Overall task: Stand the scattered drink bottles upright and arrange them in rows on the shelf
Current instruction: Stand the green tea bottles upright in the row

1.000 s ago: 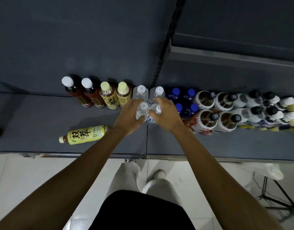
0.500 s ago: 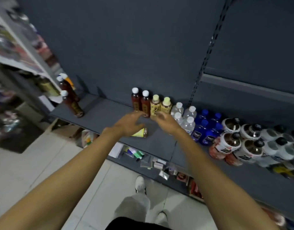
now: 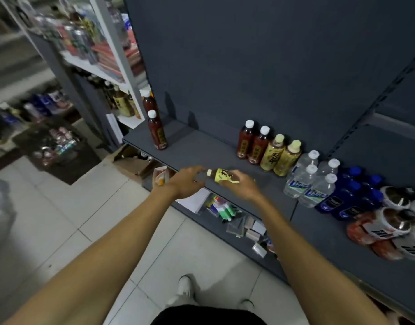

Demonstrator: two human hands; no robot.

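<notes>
One wide-angle view from the person's head looks forward and steeply down, tilted so the dark shelf runs diagonally from upper left to lower right. Both forearms reach in from the bottom edge; tiled floor fills the lower left, close below.

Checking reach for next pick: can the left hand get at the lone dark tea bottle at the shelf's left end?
Probably yes. The left hand holds nothing, and bare shelf lies between it and the dark tea bottle.
</notes>
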